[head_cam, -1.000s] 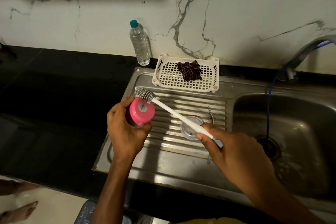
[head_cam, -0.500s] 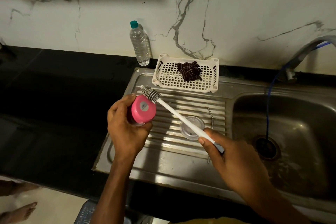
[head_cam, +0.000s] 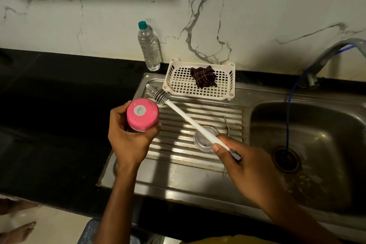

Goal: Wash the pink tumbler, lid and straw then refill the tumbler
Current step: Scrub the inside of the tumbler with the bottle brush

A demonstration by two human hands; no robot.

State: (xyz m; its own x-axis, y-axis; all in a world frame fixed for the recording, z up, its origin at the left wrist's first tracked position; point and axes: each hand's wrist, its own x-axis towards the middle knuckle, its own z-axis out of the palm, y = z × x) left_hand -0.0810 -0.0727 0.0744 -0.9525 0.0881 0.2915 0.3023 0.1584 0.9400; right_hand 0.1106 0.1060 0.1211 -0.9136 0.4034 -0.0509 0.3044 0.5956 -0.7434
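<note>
White marble wall behind black counter, steel sink.

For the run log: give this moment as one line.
left hand: grips pink tumbler, base toward camera | right hand: holds bottle brush, bristles beside tumbler | lid, straw: on drainboard

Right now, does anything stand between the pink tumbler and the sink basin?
Yes. The brush, gripped by the right hand, slants across between the pink tumbler and sink basin; that hand sits there too. The lid and straw lie flat on the drainboard beneath.
</note>
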